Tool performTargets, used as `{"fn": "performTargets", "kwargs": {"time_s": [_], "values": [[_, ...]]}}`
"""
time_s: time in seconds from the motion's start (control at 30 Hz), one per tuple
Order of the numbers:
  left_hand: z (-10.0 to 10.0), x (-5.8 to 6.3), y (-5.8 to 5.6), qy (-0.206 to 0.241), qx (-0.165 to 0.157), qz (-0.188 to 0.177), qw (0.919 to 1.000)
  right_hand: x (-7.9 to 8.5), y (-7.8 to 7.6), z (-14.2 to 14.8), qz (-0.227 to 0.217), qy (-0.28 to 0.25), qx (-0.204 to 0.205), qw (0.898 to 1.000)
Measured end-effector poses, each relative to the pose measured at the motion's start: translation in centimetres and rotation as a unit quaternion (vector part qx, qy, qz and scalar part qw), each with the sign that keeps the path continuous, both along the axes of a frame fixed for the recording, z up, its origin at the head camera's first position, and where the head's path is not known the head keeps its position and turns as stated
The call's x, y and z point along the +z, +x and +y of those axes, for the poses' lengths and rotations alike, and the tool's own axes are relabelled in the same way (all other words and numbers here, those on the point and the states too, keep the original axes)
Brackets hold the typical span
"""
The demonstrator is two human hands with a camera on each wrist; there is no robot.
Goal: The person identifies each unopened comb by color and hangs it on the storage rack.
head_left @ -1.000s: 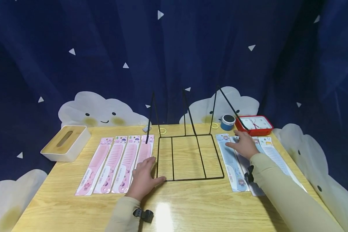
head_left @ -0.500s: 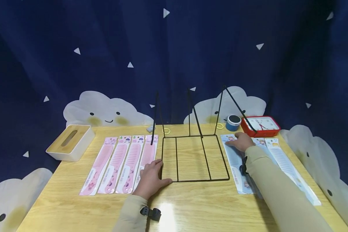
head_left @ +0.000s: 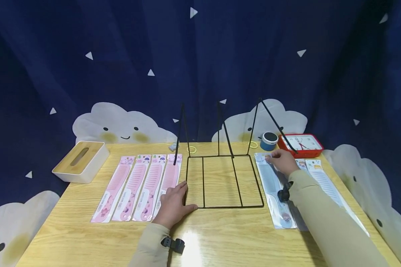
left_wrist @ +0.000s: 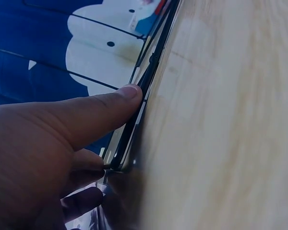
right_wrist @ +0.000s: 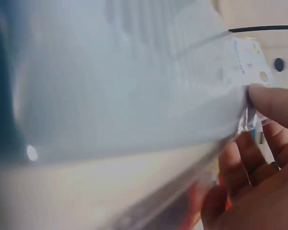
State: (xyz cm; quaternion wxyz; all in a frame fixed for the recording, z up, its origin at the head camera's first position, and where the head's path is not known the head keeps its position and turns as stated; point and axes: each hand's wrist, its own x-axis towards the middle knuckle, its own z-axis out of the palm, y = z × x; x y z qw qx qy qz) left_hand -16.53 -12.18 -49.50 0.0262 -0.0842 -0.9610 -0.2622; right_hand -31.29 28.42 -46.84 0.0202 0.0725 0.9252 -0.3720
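Note:
My right hand pinches a packaged blue comb by its upper right edge, between thumb and fingers. In the right wrist view the clear sleeve fills much of the frame, tilted and blurred, with the thumb on its edge. A black wire rack stands in the middle of the table. My left hand rests at its front left corner, thumb out along the front bar. In the left wrist view the thumb touches that bar, fingers beside the corner.
Several packaged pink combs lie in a row left of the rack. More blue comb packs lie under the right forearm. Behind stand a red clock, a blue speaker and yellow rings. A tissue box sits far left.
My right hand has come down onto the leftmost blue comb pack and taken its upper edge; the pack's near end has shifted towards me. The left hand stays at the rack corner.

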Motion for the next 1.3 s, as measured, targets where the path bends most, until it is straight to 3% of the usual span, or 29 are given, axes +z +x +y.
{"fn": "performTargets", "kwargs": {"time_s": [0.4,0.53,0.7,0.9,1.07,1.3], "values": [[0.1,0.4,0.2,0.003,0.000,-0.016,0.9999,6.2,4.6,-2.6,0.002,-0.123,-0.031,0.992],[0.0,0.5,0.2,0.002,-0.001,-0.015,0.9999,7.9,6.7,-4.0,0.039,-0.151,-0.016,0.988],[0.0,0.5,0.2,0.005,-0.002,-0.016,0.9999,9.6,9.5,-5.9,0.111,-0.155,0.039,0.981],[-0.1,0.3,0.1,0.003,-0.008,-0.015,0.9999,10.9,12.4,-8.2,0.184,-0.206,0.105,0.955],[-0.2,0.3,0.1,0.007,-0.007,-0.017,0.9998,11.8,14.6,-10.3,0.216,-0.243,0.129,0.937],[-0.1,0.4,0.1,0.010,-0.006,-0.021,0.9997,13.5,17.2,-13.0,0.282,-0.295,0.162,0.899]]}}
